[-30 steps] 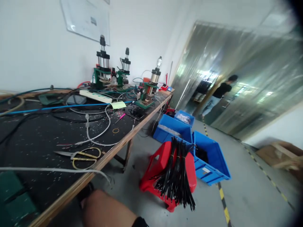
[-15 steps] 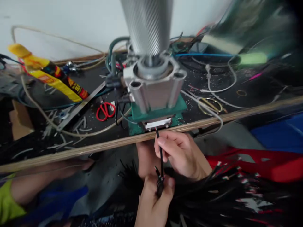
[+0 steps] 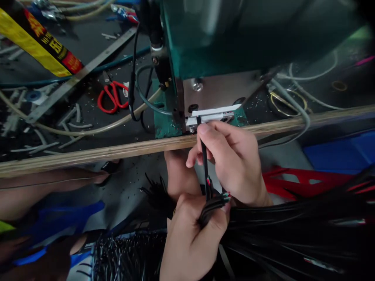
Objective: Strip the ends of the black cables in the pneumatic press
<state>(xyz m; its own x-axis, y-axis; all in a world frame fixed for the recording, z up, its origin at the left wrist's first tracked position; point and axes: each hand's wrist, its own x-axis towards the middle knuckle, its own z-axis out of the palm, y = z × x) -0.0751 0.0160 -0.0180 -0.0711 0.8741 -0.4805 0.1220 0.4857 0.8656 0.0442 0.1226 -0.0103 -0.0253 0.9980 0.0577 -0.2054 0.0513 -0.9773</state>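
My right hand (image 3: 234, 164) pinches one black cable (image 3: 204, 156) between thumb and forefinger, close to its upper end. The cable tip is at the white strip (image 3: 215, 111) on the front of the press (image 3: 216, 91); whether it goes inside I cannot tell. Below, my left hand (image 3: 195, 236) is closed round a small bunch of black cables (image 3: 213, 207), whose cut ends show red, green and white wires. The pinched cable runs down to this hand.
Red-handled scissors (image 3: 113, 97), a steel ruler (image 3: 84, 74) and a yellow bottle (image 3: 38, 43) lie left on the bench. Gold-handled scissors (image 3: 288, 103) lie right. Many black cables (image 3: 293, 230) spread at lower right, beside a red stool (image 3: 304, 177). Another person's leg (image 3: 55, 183) is at left.
The view has come closer to the press, whose green body now fills the top. My right hand and the cable tip have moved up against the white strip.
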